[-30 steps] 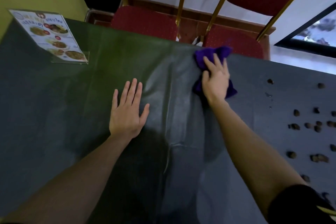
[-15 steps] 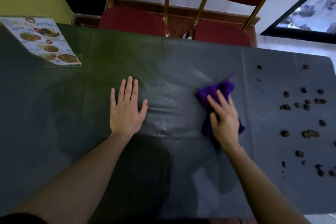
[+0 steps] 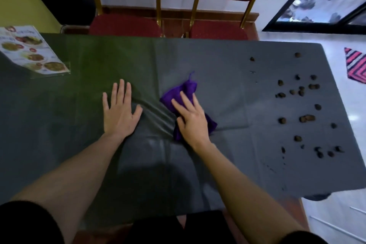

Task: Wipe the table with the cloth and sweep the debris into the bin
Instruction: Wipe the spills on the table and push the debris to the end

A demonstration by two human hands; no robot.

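At the far left a laminated menu card (image 3: 33,50) lies on the corner of the table (image 3: 59,125), well apart from the work. The left hand (image 3: 119,114) rests flat on the dark covering, fingers stretched out and slightly apart, thumb splayed; it sits where it was a second ago, and seems to be pinning the covering down. Just to its right the covering now bunches into diagonal folds (image 3: 156,115) that were not there before, running toward the purple cloth (image 3: 183,95). The right hand (image 3: 191,119) presses that cloth to the table with fingers extended and fanned, not pinching; over the last second it has drawn the cloth from the far edge back to mid-table and closer to the left hand. That drag looks to be what rucks the covering, so the wipe may need a lighter press or a firmer hold. Further right, the brown debris (image 3: 301,103) lies scattered and untouched, well apart from the cloth. No bin is in view, so sweeping is not yet begun.
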